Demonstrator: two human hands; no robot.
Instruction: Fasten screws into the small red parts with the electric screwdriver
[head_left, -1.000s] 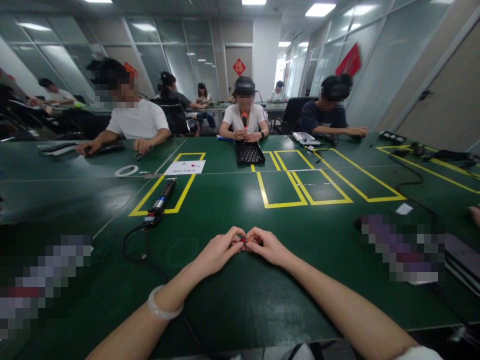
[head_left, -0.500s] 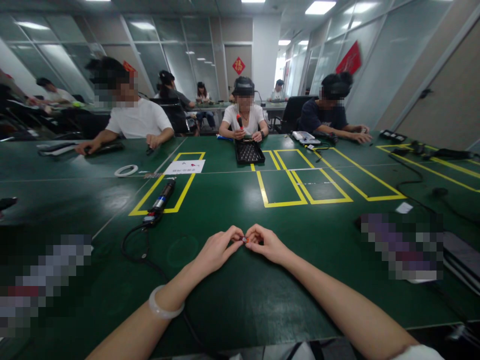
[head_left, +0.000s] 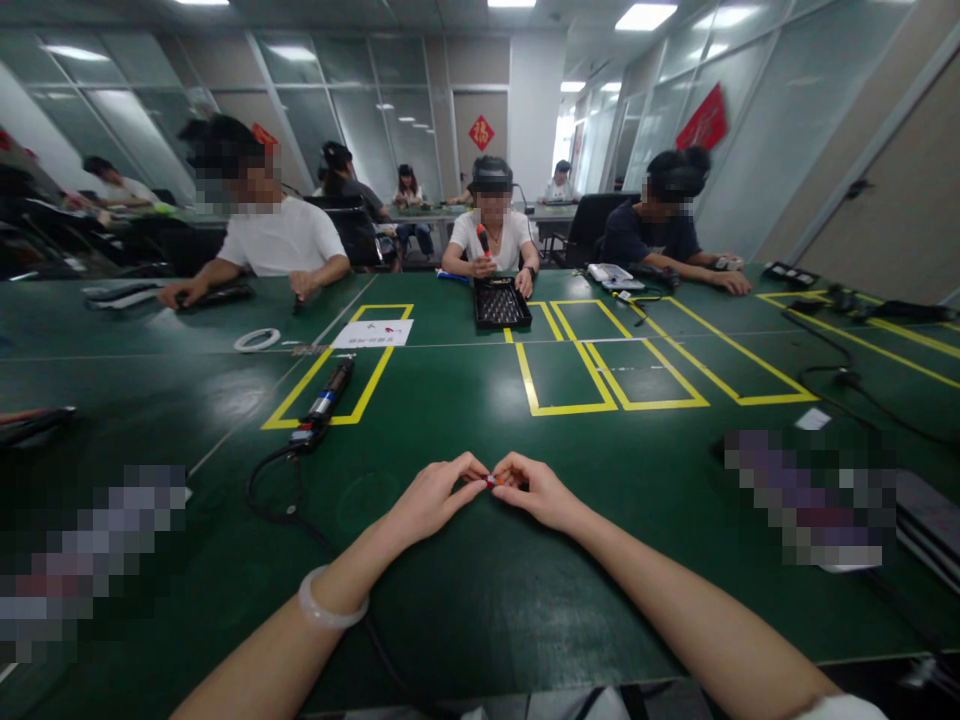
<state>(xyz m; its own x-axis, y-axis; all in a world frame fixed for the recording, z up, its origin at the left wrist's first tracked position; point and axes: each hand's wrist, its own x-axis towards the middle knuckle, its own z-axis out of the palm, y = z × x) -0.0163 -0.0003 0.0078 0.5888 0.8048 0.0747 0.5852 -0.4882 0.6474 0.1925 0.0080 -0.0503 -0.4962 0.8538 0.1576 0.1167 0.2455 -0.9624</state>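
Over the green table (head_left: 480, 590), my left hand (head_left: 442, 498) and my right hand (head_left: 540, 492) meet fingertip to fingertip. Between them is a tiny red, white and orange piece (head_left: 491, 481), pinched from both sides by thumbs and index fingers. Its kind is too small to make out, and the fingertips cover part of it. I cannot tell whether it is one part or two pressed together. A pale bangle sits on my left wrist.
A black cylindrical tool (head_left: 324, 402) with a cable lies ahead on the left, near a white paper (head_left: 373, 333). Yellow tape outlines (head_left: 574, 409) mark the table. Across it, a person holds a red-and-black screwdriver (head_left: 482, 238) over a black tray (head_left: 501, 322). Blurred-out devices flank me.
My hands stay nearly in place; more red shows at the pinched piece. Opposite, the person's hand has shifted onto the tray's edge. A dark object shows farther in at the left edge.
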